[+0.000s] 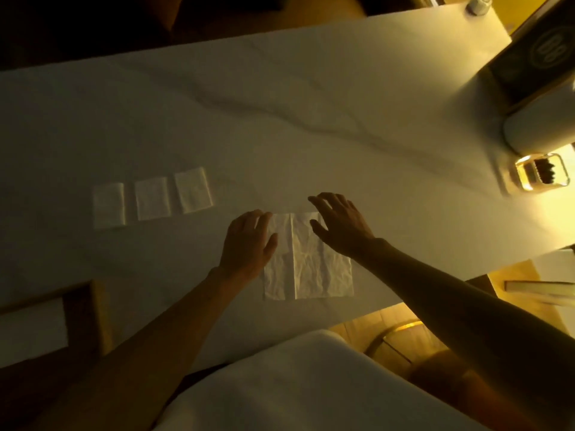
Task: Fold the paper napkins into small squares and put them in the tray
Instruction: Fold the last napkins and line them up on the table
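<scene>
Lying crinkled, white napkin (311,269) (one lengthwise crease) under flat left hand (249,241), spread-fingered right hand (340,225).

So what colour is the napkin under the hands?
The napkin is plain white, best seen in head view.

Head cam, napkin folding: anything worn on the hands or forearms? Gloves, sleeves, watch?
No gloves: the left hand and right hand are bare. The left forearm and right forearm are uncovered to the frame edge, with no sleeve showing. No watch, ring or bracelet is visible, though the light is dim.
</scene>
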